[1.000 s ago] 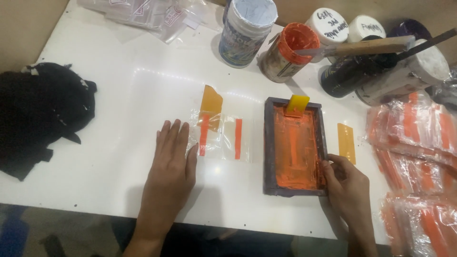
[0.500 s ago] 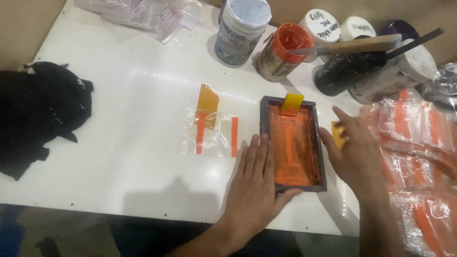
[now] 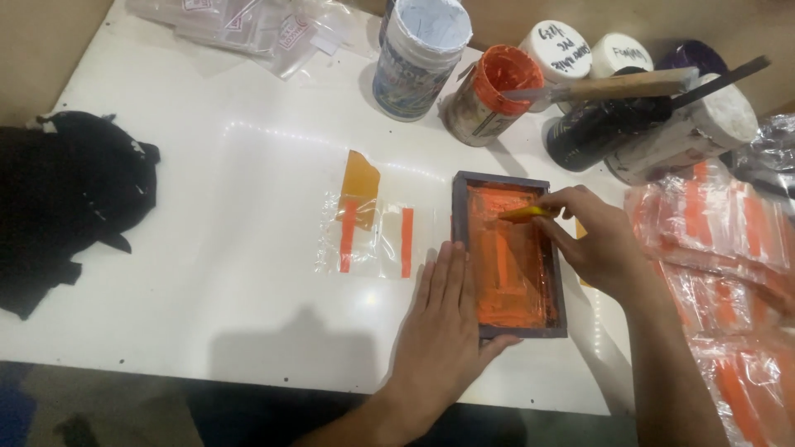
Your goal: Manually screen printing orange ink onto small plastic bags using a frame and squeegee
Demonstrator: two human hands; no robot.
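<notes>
Here the left hand [image 3: 443, 331] lies flat, fingers spread and released, pressing the near left edge of a small dark screen-printing frame [image 3: 507, 252] coated in orange ink, which sits on the white table [image 3: 207, 273]. The right hand [image 3: 592, 240] pinches what looks like a yellow squeegee card [image 3: 522, 215] over the frame's upper mesh. A clear bag with orange stripes [image 3: 373, 236] lies just left.

dark-framed screen [image 3: 511, 252] | flat on table, orange-inked | yellow scraper [image 3: 523, 214] | tilted over mesh, possibly touching
</notes>
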